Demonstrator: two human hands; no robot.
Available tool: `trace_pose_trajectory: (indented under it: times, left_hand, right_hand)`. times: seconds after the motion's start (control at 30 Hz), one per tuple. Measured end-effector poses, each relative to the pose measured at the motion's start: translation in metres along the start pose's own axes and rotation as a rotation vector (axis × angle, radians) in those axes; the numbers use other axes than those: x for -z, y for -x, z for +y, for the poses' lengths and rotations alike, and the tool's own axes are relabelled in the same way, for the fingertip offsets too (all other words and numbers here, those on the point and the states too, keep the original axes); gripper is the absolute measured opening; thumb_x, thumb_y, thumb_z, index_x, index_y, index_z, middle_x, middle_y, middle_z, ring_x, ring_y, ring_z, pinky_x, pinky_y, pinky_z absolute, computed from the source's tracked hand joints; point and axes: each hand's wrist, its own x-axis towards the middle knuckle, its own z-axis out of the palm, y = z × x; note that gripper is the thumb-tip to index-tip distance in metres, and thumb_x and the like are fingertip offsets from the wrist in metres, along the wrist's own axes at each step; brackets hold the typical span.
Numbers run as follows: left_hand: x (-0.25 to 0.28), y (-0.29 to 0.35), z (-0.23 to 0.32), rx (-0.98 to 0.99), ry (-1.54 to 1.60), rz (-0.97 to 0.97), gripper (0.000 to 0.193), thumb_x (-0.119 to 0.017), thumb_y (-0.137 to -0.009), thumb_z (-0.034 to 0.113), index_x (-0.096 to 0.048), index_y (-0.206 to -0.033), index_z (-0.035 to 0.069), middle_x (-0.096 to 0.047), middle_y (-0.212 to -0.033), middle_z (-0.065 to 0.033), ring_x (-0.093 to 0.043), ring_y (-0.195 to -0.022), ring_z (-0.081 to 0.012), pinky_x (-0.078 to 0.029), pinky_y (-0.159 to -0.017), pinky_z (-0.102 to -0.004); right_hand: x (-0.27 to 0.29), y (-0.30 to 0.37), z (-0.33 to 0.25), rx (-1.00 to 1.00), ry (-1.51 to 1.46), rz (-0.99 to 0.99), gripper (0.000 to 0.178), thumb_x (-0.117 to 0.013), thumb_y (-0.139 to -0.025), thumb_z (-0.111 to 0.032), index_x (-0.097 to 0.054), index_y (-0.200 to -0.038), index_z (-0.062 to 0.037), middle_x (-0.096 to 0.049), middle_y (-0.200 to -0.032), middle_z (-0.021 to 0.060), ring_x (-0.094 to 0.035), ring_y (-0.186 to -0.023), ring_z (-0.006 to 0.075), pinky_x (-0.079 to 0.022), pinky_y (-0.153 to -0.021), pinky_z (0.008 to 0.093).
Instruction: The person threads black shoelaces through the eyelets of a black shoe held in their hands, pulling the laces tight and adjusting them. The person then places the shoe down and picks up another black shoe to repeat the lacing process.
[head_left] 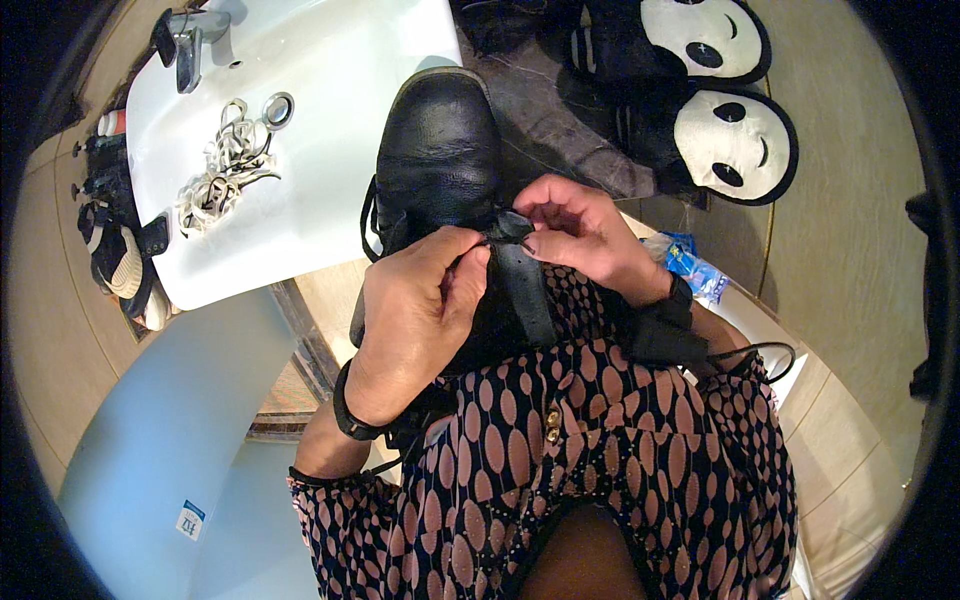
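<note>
A black leather shoe lies in front of my body, its toe pointing away from me and its dark opening toward my lap. Over its lacing area my left hand is closed, thumb and forefinger pinched on a thin black shoelace. Just to the right, my right hand pinches at the same lace beside the eyelet flap, its fingers curled. Both sets of fingertips nearly meet at the top of the tongue. A dark loop hangs along the shoe's left side. My fingers partly cover the eyelets.
Left of the shoe is a white washbasin with a chrome tap, holding a heap of whitish laces. Black slippers with white faces are at upper right, a blue packet near my right wrist. A light-blue plastic surface stands lower left.
</note>
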Motion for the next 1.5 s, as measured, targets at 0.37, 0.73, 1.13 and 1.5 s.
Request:
trace_pose_trajectory:
  times: [0.37,0.73,1.13,1.5]
  left_hand:
    - [-0.001,-0.001,-0.001,0.003,0.100,0.070,0.008,-0.061,-0.080,0.002,-0.056,-0.076,-0.002,-0.050,-0.053,-0.0104,-0.045,-0.042,-0.0115,-0.036,-0.041,-0.0264]
    - [0.005,-0.001,0.005,-0.052,0.136,0.109,0.020,-0.067,-0.078,0.002,-0.061,-0.097,-0.002,-0.062,-0.077,-0.0040,-0.055,-0.067,-0.0087,-0.045,-0.061,-0.0212]
    - [0.003,0.001,-0.009,-0.066,0.270,0.171,0.008,-0.063,-0.084,0.003,-0.059,-0.090,0.000,-0.059,-0.070,-0.0039,-0.048,-0.054,-0.0046,-0.038,-0.046,-0.0193]
    - [0.002,0.000,-0.011,-0.070,0.194,0.184,0.010,-0.064,-0.079,0.002,-0.058,-0.086,0.002,-0.058,-0.065,-0.0023,-0.048,-0.052,-0.0028,-0.038,-0.046,-0.0185]
  right_hand:
    - [-0.003,-0.008,-0.020,0.473,0.406,-0.026,0.018,-0.069,-0.078,-0.008,-0.059,-0.092,-0.0029,-0.055,-0.070,0.0039,-0.053,-0.061,0.0121,-0.042,-0.055,0.0255]
    - [-0.016,-0.017,-0.027,0.494,0.358,-0.025,0.005,-0.063,-0.081,-0.001,-0.059,-0.084,-0.0019,-0.058,-0.074,0.0058,-0.057,-0.065,0.0159,-0.044,-0.057,0.0264]
    - [-0.018,-0.018,-0.029,0.438,0.325,-0.060,0.013,-0.062,-0.079,0.004,-0.061,-0.090,-0.0019,-0.058,-0.078,0.0048,-0.054,-0.065,0.0105,-0.042,-0.056,0.0229]
    - [-0.019,-0.018,-0.024,0.419,0.400,-0.065,0.012,-0.066,-0.074,0.005,-0.061,-0.084,-0.0009,-0.057,-0.075,0.0039,-0.053,-0.067,0.0118,-0.040,-0.059,0.0238]
